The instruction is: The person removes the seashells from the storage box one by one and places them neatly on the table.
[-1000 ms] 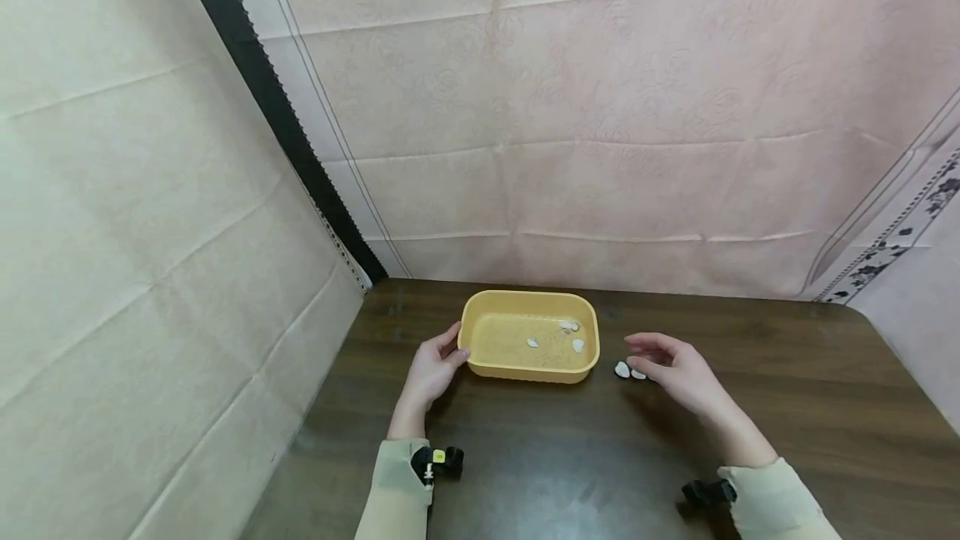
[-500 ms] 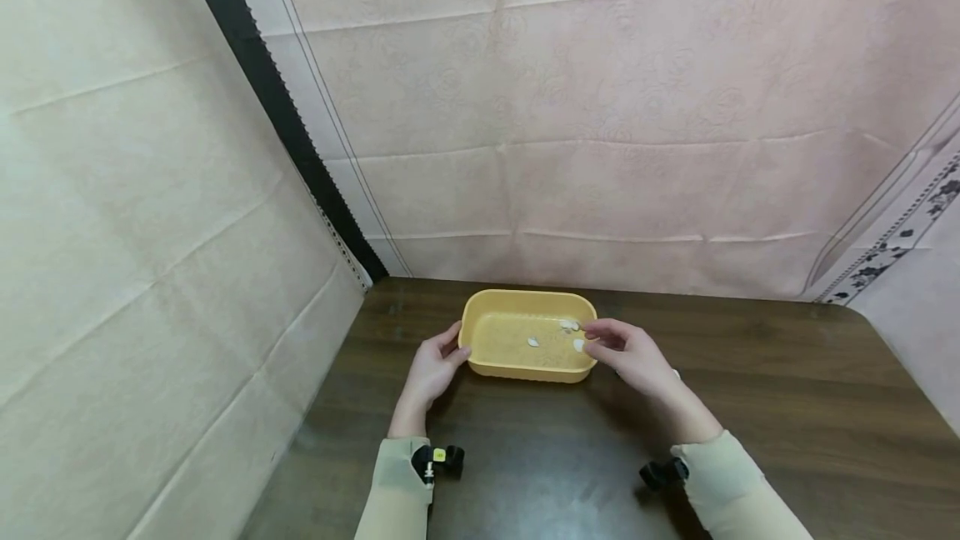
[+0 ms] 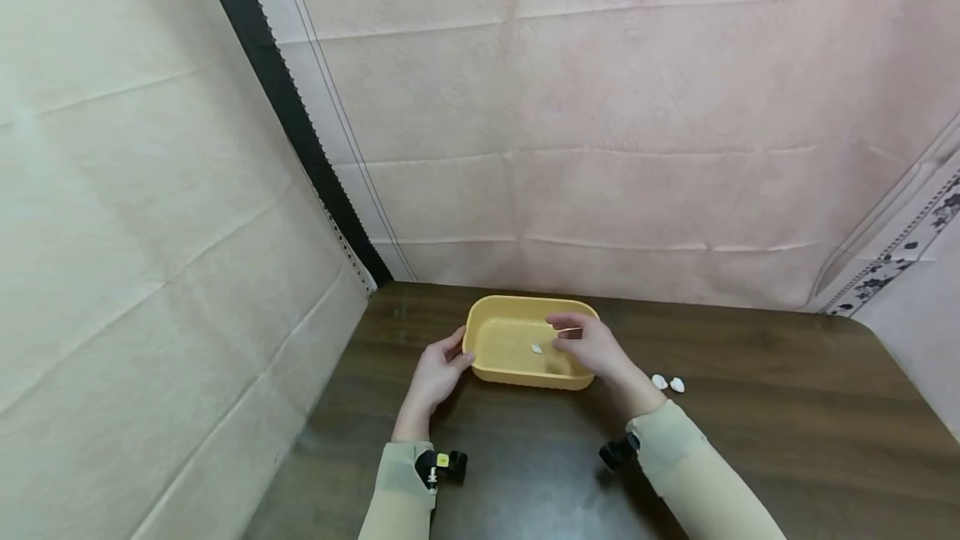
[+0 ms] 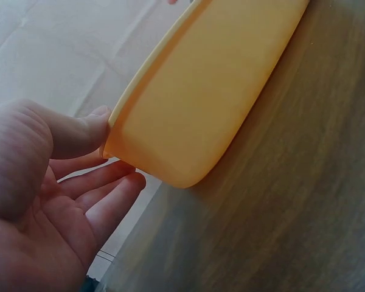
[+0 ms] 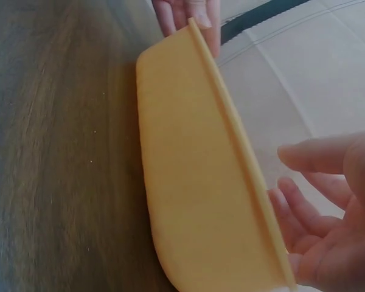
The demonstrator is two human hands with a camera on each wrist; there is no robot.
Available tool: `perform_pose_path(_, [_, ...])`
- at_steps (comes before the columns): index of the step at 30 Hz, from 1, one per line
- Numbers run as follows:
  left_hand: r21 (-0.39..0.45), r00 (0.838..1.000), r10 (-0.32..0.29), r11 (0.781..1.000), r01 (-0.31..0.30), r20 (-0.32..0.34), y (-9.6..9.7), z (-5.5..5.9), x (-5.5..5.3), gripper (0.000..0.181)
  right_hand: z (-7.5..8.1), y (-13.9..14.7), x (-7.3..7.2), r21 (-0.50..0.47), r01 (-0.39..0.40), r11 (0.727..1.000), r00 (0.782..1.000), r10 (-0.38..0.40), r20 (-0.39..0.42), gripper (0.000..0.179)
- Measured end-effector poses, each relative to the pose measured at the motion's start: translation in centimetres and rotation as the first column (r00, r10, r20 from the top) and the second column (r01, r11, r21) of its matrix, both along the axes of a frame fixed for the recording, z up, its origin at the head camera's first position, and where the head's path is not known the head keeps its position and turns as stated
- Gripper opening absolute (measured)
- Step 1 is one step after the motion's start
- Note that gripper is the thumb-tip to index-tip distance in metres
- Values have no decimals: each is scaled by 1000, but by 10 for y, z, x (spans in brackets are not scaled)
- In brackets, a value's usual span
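A yellow rectangular tray (image 3: 517, 377) sits near the back of the table. At its left end my left hand (image 3: 437, 373) pinches the rim, thumb over the edge and fingers under it, as the left wrist view shows. My right hand (image 3: 588, 342) is over the tray's right part, thumb and fingers apart. In the right wrist view nothing shows between those fingers. One small white shell-like piece (image 3: 536, 348) lies on the tray's floor; the right hand covers the area beside it. Two similar pieces, a left one (image 3: 659, 382) and a right one (image 3: 677, 385), lie on the table beyond the right wrist.
The dark wooden table (image 3: 780, 407) extends to the right and toward the front. Pale cloth (image 3: 600, 107) hangs behind it, and another cloth (image 3: 187, 340) closes off the left side. Each sleeve carries a black wrist camera.
My right hand has moved left from beside the white pieces on the table to above the tray. Two pieces on the table now show past the forearm. The left hand keeps its hold on the rim.
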State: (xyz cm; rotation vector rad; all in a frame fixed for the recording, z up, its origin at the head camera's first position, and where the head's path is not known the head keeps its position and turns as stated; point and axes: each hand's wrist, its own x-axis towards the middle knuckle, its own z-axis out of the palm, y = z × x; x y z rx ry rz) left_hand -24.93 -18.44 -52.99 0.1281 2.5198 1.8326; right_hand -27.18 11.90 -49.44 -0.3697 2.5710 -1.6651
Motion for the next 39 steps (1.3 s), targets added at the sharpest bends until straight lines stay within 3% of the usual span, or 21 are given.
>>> perform_pose_path(11, [-22, 1000, 6, 1000, -5, 6, 1, 1, -1, 55, -9, -10, -7, 49, 14, 999, 999, -17, 51, 45])
perform_pose_path(24, [-12, 1000, 9, 1000, -9, 8, 0, -1, -2, 56, -10, -15, -12, 104, 47, 993, 998, -52, 46, 45])
perform_pose_path(32, [-11, 1000, 12, 1000, -12, 13, 0, 1, -2, 56, -13, -19, -19, 34, -25, 999, 997, 22, 73, 50])
perform_pose_path(39, [-21, 1000, 10, 1000, -10, 19, -1, 0, -2, 56, -16, -22, -21, 154, -3, 988, 998, -7, 59, 50])
